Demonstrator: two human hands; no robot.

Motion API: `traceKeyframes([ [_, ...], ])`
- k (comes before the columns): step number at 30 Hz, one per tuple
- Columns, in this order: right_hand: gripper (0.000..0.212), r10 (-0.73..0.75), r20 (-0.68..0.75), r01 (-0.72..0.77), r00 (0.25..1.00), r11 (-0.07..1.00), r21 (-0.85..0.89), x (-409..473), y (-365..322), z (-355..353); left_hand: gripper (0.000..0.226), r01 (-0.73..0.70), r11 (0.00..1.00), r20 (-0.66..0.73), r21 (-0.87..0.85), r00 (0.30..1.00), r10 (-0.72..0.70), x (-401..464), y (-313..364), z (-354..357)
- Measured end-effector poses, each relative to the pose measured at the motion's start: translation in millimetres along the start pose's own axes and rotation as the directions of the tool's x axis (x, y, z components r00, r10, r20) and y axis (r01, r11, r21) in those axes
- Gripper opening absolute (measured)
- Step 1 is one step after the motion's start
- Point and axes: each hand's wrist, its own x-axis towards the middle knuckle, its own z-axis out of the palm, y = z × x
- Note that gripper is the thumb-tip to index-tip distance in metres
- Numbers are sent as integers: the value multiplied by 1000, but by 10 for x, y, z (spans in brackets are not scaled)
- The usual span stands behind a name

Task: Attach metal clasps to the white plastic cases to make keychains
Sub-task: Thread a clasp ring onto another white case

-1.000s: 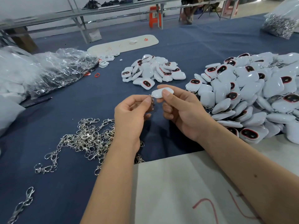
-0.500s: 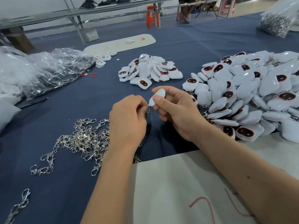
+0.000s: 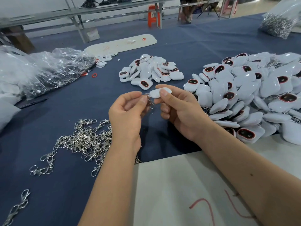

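Lying left on the blue cloth is a tangle of silver metal clasps (image 3: pixel 84 141); the left hand (image 3: pixel 128 115) is pinching one silver clasp (image 3: pixel 150 101) beside the small white plastic case (image 3: pixel 160 92), which the right hand (image 3: pixel 180 110) is gripping above the table.

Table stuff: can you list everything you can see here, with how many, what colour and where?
white case: one, white, pinched in the right hand
metal clasp: one, silver, at the case's end, pinched by the left hand
small case pile: many, white with dark ovals, middle
big case pile: many, white, right
loose clasps: many, silver, near left
plastic bags: clear, far left
tablecloth: one, dark blue
white sheet: one, red marks, near edge
left hand: one
right hand: one
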Motion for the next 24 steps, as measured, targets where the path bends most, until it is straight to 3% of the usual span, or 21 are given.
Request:
traceKeyframes([
  [3,27,-6,23,8,1000,998,-56,-12,18,23,16,41,995,-23,-86,999,-43,17,31,-44],
  [8,23,2,8,-1,1000,998,-62,-22,10,10,19,-141,978,-6,153,990,144,29,-3,-35],
  [16,22,-8,-50,4,999,997,-78,-13,16,19,22,-389,742,143,546,916,375,57,-16,-93],
  [24,18,-46,-75,35,996,990,-134,-16,38,28,24,-482,603,264,636,870,417,20,-2,-92],
])
